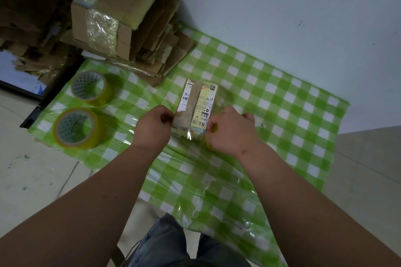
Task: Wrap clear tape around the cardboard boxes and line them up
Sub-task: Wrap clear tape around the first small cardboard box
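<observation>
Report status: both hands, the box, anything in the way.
Left hand grips small box. Right hand grips tape roll at box. Two spare rolls left, apart. Nothing in the way.

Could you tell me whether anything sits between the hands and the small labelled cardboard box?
Nothing visible does: the left hand and right hand already grip the small labelled cardboard box at its near end.

One head-worn camera looks steeply down, close over the checked tablecloth (pixel 282 97) and both forearms.
</observation>
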`<state>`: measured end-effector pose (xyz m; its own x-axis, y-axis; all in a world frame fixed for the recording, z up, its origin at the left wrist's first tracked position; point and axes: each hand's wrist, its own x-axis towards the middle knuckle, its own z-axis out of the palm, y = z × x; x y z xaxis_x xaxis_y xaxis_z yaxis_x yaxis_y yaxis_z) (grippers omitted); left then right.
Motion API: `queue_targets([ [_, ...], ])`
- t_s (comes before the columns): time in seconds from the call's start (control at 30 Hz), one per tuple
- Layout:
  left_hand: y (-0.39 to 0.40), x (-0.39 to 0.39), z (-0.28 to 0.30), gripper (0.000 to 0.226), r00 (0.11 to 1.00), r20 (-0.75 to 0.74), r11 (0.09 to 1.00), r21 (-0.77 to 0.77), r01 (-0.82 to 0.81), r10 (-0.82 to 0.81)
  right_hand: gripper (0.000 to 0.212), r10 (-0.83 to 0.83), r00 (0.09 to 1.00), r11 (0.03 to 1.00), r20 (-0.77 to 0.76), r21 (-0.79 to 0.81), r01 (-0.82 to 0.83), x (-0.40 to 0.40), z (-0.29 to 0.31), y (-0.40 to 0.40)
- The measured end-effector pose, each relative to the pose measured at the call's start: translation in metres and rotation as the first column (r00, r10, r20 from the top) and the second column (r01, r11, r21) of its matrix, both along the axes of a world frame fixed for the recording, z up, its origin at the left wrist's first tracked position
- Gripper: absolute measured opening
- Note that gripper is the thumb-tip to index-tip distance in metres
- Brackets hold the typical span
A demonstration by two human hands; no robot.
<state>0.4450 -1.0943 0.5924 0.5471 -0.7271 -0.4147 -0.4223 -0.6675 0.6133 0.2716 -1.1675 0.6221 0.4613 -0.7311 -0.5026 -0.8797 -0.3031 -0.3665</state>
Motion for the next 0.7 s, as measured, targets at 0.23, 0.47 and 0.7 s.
queue_targets([
  [0.23,0.010,0.005,-0.002,0.028,0.985,0.067,0.987,-0.009,0.159,-0.158,0.020,0.051,0.998,0.988,-0.043,-0.146,-0.057,0.002,-0.004,0.010],
  [0.47,0.012,0.012,0.001,0.030,0.970,0.011,0.969,-0.022,0.244,-0.244,0.035,0.069,0.993,0.974,-0.098,-0.209,-0.088,0.003,-0.008,0.012],
  [0.7,0.016,0.004,-0.006,0.028,0.966,0.098,0.969,-0.048,0.244,-0.239,0.041,0.086,0.990,0.967,-0.116,-0.231,-0.111,0.003,-0.011,0.014],
])
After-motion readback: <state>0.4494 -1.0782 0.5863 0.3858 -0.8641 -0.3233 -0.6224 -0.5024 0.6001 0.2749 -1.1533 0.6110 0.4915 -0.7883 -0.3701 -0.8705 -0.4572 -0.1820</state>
